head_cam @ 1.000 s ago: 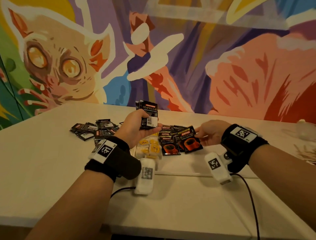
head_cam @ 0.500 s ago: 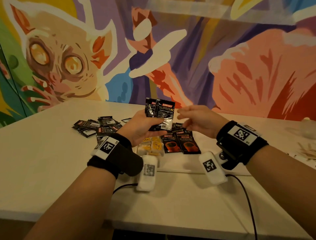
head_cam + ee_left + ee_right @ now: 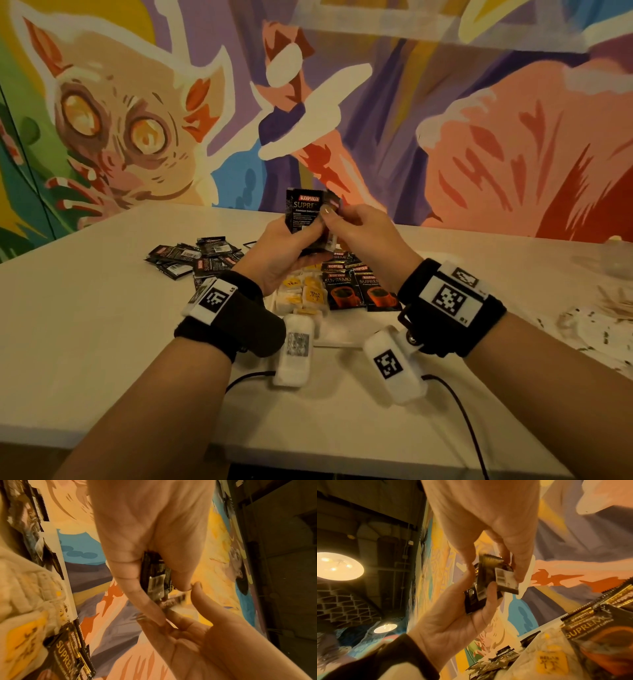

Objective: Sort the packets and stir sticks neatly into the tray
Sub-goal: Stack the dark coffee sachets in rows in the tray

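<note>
My left hand (image 3: 298, 240) grips a small stack of black coffee packets (image 3: 303, 209) upright above the white tray (image 3: 342, 337). My right hand (image 3: 337, 219) pinches the rightmost packet of that stack at its top edge. In the right wrist view the right hand's fingers (image 3: 518, 566) hold one packet (image 3: 505, 580), fanned out from the stack (image 3: 474, 600) in the left palm. The tray holds yellow-tagged tea bags (image 3: 303, 294) on its left and coffee packets (image 3: 359, 291) beside them. Wooden stir sticks (image 3: 616, 305) lie at the far right.
A loose pile of black packets (image 3: 191, 257) lies on the white table (image 3: 85, 342) left of the tray. A clear container (image 3: 616, 260) stands near the sticks. A painted mural wall rises behind the table. Cables trail toward the table's front edge.
My right hand left the packets in the tray, rose to the left hand's stack and took hold of one packet. The left hand lifted the stack higher and toward the centre.
</note>
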### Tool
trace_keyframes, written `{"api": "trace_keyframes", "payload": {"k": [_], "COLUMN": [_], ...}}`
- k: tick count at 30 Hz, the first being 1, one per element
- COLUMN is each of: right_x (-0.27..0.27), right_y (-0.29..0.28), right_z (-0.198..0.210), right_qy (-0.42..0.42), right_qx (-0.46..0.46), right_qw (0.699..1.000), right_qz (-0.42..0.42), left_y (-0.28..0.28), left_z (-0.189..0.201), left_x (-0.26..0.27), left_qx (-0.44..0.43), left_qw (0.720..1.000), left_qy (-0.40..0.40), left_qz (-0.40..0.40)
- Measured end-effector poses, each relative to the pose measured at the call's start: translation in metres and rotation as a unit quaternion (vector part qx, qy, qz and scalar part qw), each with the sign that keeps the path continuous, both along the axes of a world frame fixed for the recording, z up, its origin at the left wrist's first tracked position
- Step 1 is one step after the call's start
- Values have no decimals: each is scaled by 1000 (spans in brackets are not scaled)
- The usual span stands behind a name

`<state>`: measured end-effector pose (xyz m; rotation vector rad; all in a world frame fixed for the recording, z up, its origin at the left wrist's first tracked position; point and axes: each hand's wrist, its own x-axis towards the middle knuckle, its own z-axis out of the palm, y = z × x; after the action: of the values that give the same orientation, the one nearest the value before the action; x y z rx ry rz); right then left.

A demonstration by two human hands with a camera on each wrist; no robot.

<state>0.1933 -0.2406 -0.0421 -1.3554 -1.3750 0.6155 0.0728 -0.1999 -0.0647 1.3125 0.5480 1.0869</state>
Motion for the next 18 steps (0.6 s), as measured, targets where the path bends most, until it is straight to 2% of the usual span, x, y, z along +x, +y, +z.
{"api": "trace_keyframes", "payload": {"k": [4,8,11,15,18], "right_x": [1,15,31,40,39], "right_y": [-2,2,5,6,11], "right_z": [3,2,-2,-14,-23], "right_qy": [74,125,97,29,-46], "right_qx": [-24,-61,-143,-254,-292], "right_qw": [997,990,983,964,952], "right_qz": [13,-19,-64,-67,-81], "left_y": [-2,2,7,10,10], "left_z": [3,4,3,4,3], "left_x": [1,-2,-5,-4,-2], "left_qx": [-56,-65,-76,-104,-99], "left_qw": [997,997,997,994,994], "left_qy": [-27,-22,-12,-26,-27], "left_qz": [-37,-22,7,30,43]}}
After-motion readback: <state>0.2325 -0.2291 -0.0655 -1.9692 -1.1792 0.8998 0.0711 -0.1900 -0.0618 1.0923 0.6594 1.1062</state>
